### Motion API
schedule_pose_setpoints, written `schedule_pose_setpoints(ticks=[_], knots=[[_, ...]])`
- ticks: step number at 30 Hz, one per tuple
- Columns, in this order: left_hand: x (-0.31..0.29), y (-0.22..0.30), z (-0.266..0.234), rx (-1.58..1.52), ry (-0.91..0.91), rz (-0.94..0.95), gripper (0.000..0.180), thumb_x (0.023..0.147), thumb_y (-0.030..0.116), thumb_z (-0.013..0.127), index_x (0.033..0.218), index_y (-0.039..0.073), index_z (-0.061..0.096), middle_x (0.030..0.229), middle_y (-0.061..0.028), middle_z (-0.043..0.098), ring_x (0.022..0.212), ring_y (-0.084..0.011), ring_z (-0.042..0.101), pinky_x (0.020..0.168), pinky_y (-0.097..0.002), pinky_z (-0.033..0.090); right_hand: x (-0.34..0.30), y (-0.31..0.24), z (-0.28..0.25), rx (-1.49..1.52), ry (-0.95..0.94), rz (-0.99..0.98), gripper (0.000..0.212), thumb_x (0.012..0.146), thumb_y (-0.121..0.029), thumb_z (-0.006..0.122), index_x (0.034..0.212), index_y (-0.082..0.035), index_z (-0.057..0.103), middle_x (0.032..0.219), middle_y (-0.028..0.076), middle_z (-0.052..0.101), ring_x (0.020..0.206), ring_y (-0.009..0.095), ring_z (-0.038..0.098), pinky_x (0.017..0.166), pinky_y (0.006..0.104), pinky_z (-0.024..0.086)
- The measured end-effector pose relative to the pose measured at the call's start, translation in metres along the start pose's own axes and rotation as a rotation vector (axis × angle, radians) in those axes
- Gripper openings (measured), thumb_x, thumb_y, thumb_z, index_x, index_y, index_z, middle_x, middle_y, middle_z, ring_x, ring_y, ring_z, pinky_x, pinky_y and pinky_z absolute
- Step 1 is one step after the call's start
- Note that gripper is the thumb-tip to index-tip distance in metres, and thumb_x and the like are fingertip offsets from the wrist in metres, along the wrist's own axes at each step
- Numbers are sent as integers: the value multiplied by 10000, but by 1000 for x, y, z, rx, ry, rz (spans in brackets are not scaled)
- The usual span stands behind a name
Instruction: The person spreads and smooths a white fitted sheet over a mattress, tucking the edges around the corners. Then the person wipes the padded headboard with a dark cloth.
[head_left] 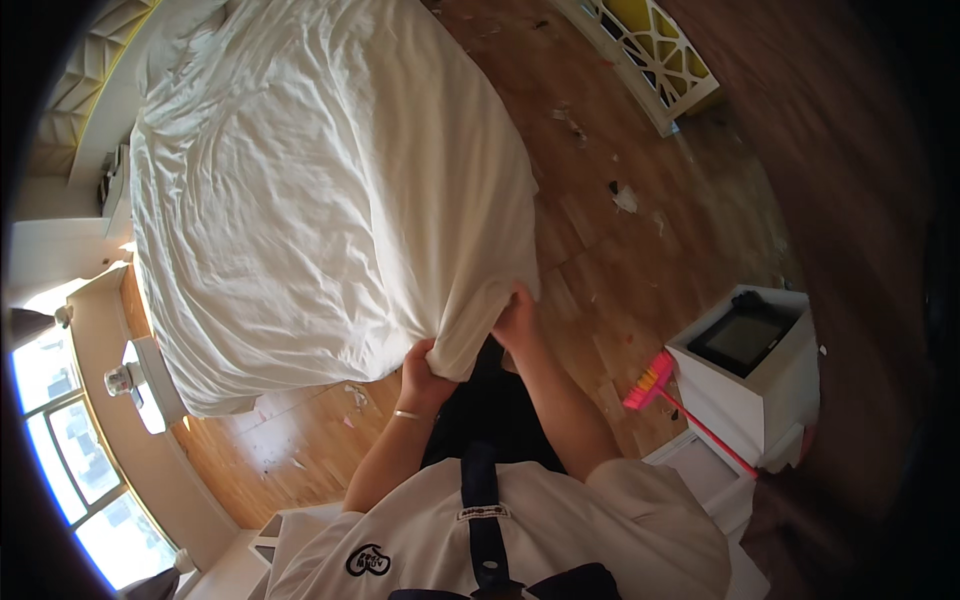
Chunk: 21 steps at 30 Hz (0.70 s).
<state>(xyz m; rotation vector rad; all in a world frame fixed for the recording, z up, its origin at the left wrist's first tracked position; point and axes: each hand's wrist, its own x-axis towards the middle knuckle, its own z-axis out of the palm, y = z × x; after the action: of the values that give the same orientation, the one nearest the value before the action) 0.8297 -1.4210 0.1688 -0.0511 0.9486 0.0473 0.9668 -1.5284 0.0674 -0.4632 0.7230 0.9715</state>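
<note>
Light shirt cloth (620, 520) and a dark tie (484, 545) lie nearest the head camera. Beyond them, the left hand (425, 380) clasps a bunched corner of the white sheet (270, 220), and the right hand (515, 320) grasps its edge farther out, to the right, some fingers hidden. Wrinkled, the sheet spreads from the hands toward the upper left, over a bed it hides. A loose hold could let the corner slip; lowering it could drag cloth onto the wooden floor (570, 250), where scraps (625, 199) lie. That held corner points back at the person; the sheet's long axis seems to run away from the body, though fisheye bending leaves this unsure.
</note>
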Motion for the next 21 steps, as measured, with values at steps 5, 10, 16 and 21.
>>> schedule_pose_setpoints(ticks=[5,10,16,21], knots=[[15,-18,8,-109,-126,-108,521,854,236,440,1276,-68,470,1262,-199,551,1176,-361,526,1011,-499,407,45,-51,58,-149,218,-113,511,886,-359,552,1285,-44,502,1319,131,514,1188,270,499,1023,415,396],[59,-22,25,162,195,-132,510,861,235,516,1278,-56,478,1247,-190,552,1134,-361,537,997,-481,412,15,-137,100,-368,252,-320,384,886,-252,531,1205,-38,524,1165,129,573,1037,261,579,890,411,471],[129,-36,91,1320,424,745,870,783,324,720,1409,-69,261,1294,-266,447,1174,-328,481,958,-385,421,-73,-154,40,-1638,272,-1080,189,747,-54,673,871,-45,531,721,78,529,661,183,542,631,331,452],[160,-53,203,1540,74,429,750,756,201,718,1325,-104,336,1170,-265,564,1062,-311,565,904,-363,461,-78,-134,72,-2081,-299,-967,189,695,-79,679,858,-110,588,659,109,577,634,313,611,532,422,480]])
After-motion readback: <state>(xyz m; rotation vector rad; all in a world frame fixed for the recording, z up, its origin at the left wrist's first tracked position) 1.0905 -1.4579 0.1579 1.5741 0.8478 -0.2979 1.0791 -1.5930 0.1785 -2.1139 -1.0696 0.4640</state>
